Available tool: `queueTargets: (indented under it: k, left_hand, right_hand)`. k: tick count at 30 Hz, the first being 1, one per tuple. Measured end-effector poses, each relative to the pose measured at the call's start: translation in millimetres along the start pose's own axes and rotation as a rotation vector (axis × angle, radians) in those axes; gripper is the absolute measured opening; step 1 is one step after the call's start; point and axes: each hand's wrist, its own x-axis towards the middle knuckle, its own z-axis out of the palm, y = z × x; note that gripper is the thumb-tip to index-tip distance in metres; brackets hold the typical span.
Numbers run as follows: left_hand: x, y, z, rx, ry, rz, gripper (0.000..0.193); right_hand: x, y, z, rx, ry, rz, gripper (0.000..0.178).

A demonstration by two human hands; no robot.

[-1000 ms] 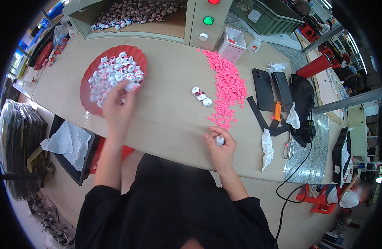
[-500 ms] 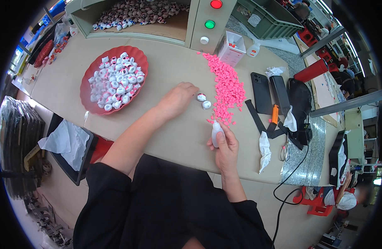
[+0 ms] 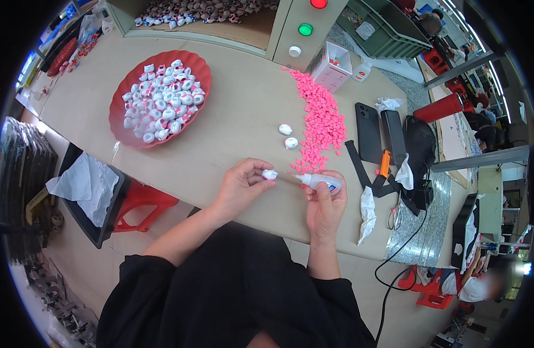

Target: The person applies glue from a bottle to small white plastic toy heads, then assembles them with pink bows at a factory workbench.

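Observation:
My left hand (image 3: 239, 187) pinches a small white moulded piece (image 3: 269, 174) with a little pink on it, between thumb and fingers above the near part of the table. Facing it, my right hand (image 3: 326, 210) grips a translucent squeeze bottle (image 3: 320, 182), tipped almost level. Its thin nozzle points left at the white piece, with a small gap between them. Farther off lie two more white pieces, one (image 3: 285, 129) behind the other (image 3: 290, 142). Beside them spreads a long heap of small pink pieces (image 3: 323, 116), its near end just behind the bottle.
A red scalloped bowl (image 3: 116, 123) full of white pieces stands at left. Behind are a cabinet (image 3: 203, 43) holding many figure parts and a white box (image 3: 330, 72). At right lie a black phone (image 3: 368, 133), an orange-handled cutter (image 3: 384, 162), crumpled tissue (image 3: 367, 214) and scissors (image 3: 395, 216).
My left hand has come back toward me from beside the two white pieces and now shows a white piece in its fingers. The bottle has tipped from near upright to almost level, nozzle leftward.

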Motion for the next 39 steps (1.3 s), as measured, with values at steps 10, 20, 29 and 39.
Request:
queueTargets:
  k: [10,20,29,39]
  left_hand:
    - [1,-1,2,0.023,0.050,0.017,0.026]
    - [2,-4,1,0.063,0.048,0.062,0.025]
    - [1,-2,2,0.076,0.053,0.067,0.025]
    - [2,-1,2,0.068,0.054,0.065,0.025]
  right_hand:
    - [-7,15,0,-0.414,-0.068,-0.278,0.023]
    - [-7,19,-3,-0.542,-0.102,-0.314,0.024]
    - [-8,18,-2,-0.548,-0.109,-0.302,0.023]
    - [-8,17,-2,-0.551,-0.120,-0.291,0.021]
